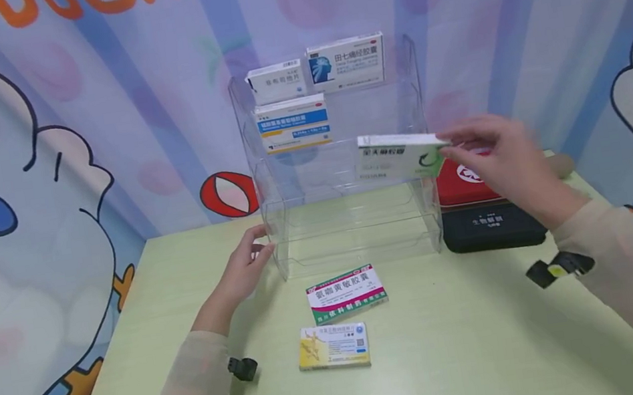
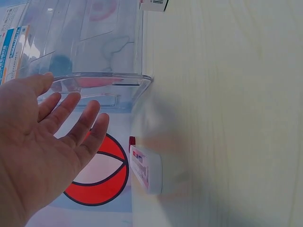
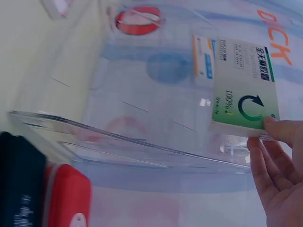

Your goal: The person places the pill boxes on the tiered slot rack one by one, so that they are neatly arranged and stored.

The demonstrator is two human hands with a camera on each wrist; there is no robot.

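My right hand (image 1: 499, 158) pinches a white-and-green medicine box (image 1: 399, 157) by its right end, thumb on the front face. The box is in front of the right half of a clear tiered display rack (image 1: 360, 245). My left hand (image 2: 52, 137) is at the rack's left side, fingers loosely spread and thumb by the side panel's edge; whether it touches is unclear. On the rack's upper tiers stand a small white box (image 1: 278, 83), a white box with a blue head picture (image 1: 347, 63) and, below, a blue-and-white box (image 1: 294, 125).
A magenta-and-green medicine box (image 1: 347, 293) and a yellow-and-white one (image 1: 333, 347) lie on the table (image 1: 470, 338) before the rack. Right of the rack are a red case (image 1: 457, 184) and a black case (image 1: 493, 226). A patterned curtain (image 1: 170, 110) hangs behind.
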